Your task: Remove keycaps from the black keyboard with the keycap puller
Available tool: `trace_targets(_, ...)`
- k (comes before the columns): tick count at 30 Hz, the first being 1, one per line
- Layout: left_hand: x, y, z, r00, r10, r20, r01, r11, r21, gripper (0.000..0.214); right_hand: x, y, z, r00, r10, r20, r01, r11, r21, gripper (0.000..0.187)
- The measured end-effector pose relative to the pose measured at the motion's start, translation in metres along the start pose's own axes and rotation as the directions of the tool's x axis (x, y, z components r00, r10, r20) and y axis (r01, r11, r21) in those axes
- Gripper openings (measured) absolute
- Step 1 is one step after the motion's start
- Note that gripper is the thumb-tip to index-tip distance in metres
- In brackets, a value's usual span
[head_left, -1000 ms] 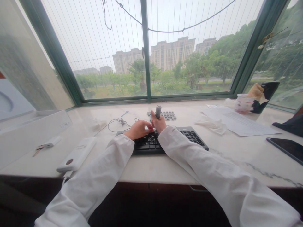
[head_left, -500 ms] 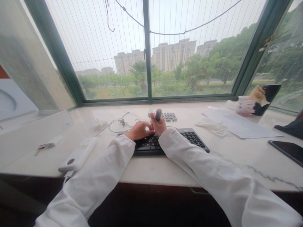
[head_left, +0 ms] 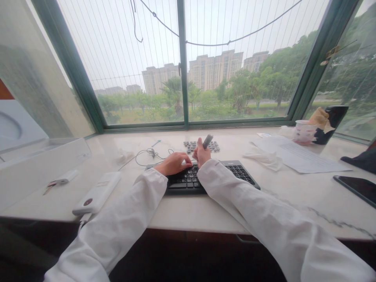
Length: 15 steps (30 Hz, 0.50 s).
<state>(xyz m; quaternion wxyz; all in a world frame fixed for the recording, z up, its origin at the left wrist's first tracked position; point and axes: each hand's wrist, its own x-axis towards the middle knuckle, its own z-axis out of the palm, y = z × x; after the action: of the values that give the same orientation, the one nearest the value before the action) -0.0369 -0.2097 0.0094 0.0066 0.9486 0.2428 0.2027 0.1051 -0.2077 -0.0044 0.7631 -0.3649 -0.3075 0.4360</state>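
A black keyboard (head_left: pixel 188 183) lies in front of me near the counter's front edge, partly covered by my hands and sleeves. My left hand (head_left: pixel 174 163) rests over its upper left part, holding nothing visible, its thumb and bent forefinger reaching down to the keys. Just right of it, my right hand (head_left: pixel 202 156) is closed round a grey-handled tool (head_left: pixel 208 141). The handle's end sticks up from the fist, tilted to the right; its working end is too small to make out. Behind the hands, several loose keycaps (head_left: pixel 215 149) lie in rows on the counter.
Left of the keyboard are a coiled cable (head_left: pixel 141 154), a white power bank (head_left: pixel 98 194), a key with a white fob (head_left: pixel 63 179) and a white box (head_left: pixel 44 168). To the right lie crumpled tissue (head_left: pixel 266 159), paper sheets (head_left: pixel 302 156), a cup (head_left: pixel 304 132) and a phone (head_left: pixel 357 188).
My right hand has turned, so the tool's handle tips further right. It has drawn slightly apart from my left hand, whose fingers have lowered onto the keys.
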Motion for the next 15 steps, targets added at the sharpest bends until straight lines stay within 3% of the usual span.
trace_targets(6,-0.001,0.0,0.0,1.0,0.002,0.02,-0.002,1.0,0.015,0.024,0.004,0.001,-0.002,0.999,0.006,-0.047,-0.007,1.0,-0.016,0.056)
trace_targets(15,-0.002,0.001,0.001,1.0,-0.015,-0.01,0.015,1.0,0.014,0.021,-0.006,-0.005,-0.001,0.991,0.108,0.085,-0.109,0.994,0.007,0.057)
